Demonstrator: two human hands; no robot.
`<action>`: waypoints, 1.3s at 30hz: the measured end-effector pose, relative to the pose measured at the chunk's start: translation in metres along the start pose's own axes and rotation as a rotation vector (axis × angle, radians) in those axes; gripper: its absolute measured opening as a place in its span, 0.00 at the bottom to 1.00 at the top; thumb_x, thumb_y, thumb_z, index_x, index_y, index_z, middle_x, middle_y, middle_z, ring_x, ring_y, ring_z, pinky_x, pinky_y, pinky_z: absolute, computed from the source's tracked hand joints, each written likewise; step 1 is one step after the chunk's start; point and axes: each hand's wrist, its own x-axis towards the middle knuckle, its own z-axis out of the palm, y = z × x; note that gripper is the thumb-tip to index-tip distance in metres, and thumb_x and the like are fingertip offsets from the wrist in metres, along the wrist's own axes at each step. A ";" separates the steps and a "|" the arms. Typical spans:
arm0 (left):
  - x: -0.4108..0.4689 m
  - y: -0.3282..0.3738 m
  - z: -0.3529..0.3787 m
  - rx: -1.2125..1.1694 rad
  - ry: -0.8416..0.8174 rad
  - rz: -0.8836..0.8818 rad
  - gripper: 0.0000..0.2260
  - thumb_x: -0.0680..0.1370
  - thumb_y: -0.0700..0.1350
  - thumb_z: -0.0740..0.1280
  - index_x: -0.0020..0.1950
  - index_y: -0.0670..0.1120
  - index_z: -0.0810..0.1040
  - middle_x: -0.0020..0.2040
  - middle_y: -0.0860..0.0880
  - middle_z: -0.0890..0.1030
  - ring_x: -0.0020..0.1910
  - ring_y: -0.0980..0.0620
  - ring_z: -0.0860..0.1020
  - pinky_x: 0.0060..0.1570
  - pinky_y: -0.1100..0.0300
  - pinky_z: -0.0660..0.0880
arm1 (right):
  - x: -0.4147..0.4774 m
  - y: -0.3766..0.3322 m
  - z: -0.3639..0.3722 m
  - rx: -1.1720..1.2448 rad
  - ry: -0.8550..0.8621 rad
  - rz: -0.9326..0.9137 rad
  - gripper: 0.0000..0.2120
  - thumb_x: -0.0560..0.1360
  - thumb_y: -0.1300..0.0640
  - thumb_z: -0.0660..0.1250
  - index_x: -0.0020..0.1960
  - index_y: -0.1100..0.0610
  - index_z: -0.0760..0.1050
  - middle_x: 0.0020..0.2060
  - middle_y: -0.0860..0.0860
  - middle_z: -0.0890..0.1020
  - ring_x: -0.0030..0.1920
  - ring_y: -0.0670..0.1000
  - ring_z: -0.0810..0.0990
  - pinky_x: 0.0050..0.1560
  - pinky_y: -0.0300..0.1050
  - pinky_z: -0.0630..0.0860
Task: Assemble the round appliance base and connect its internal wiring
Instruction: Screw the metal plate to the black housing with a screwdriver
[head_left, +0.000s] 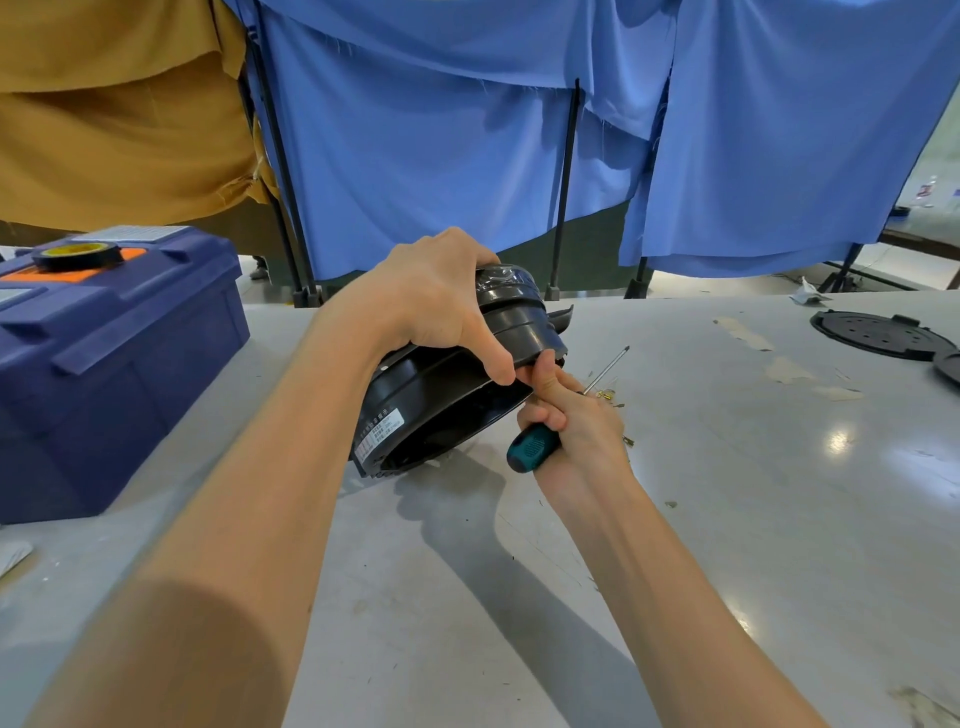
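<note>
Round appliance base (447, 395), black, stands tilted on its edge on the grey table (727, 519), centre of view, with the open underside facing right and toward the camera. White rating label (382, 428) sits on its lower left wall.

Left hand (436, 306) grips the base from above: fingers curled over the upper housing, thumb down on the rim.

Right hand (571, 421) has its fingers wrapped round the teal-and-black handle of a screwdriver (532, 449). Its thumb sticks up and touches the base rim just beside the left thumb. The shaft points away and to the right, with the tip clear of the base.

A few small brass bits (605, 395) lie on the table by the right hand; can't tell what they are.

Blue toolbox (104, 364) is at left with a roll of black tape (78, 255) on its lid. Black round cover plate (878, 335) lies flat at far right, well apart from the base. Blue cloth (467, 130) hangs behind.
</note>
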 end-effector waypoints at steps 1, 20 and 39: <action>0.000 0.000 0.000 0.000 0.001 0.000 0.29 0.54 0.52 0.83 0.52 0.53 0.79 0.43 0.51 0.83 0.43 0.49 0.81 0.44 0.50 0.82 | 0.001 -0.001 -0.001 0.002 -0.009 0.007 0.15 0.61 0.59 0.74 0.45 0.64 0.79 0.33 0.56 0.84 0.19 0.43 0.66 0.21 0.34 0.70; -0.002 0.005 0.003 0.037 0.035 -0.017 0.30 0.54 0.54 0.82 0.53 0.53 0.79 0.44 0.52 0.82 0.44 0.48 0.81 0.46 0.49 0.81 | 0.007 0.000 -0.013 -0.398 0.044 -0.467 0.06 0.68 0.66 0.75 0.37 0.58 0.82 0.29 0.52 0.83 0.18 0.46 0.71 0.27 0.37 0.77; -0.004 0.007 0.006 0.054 0.067 -0.021 0.26 0.53 0.54 0.82 0.48 0.53 0.79 0.41 0.52 0.82 0.42 0.49 0.80 0.46 0.51 0.80 | 0.001 0.018 -0.009 -0.507 0.132 -0.677 0.08 0.74 0.65 0.71 0.39 0.54 0.79 0.33 0.44 0.84 0.21 0.51 0.79 0.18 0.39 0.69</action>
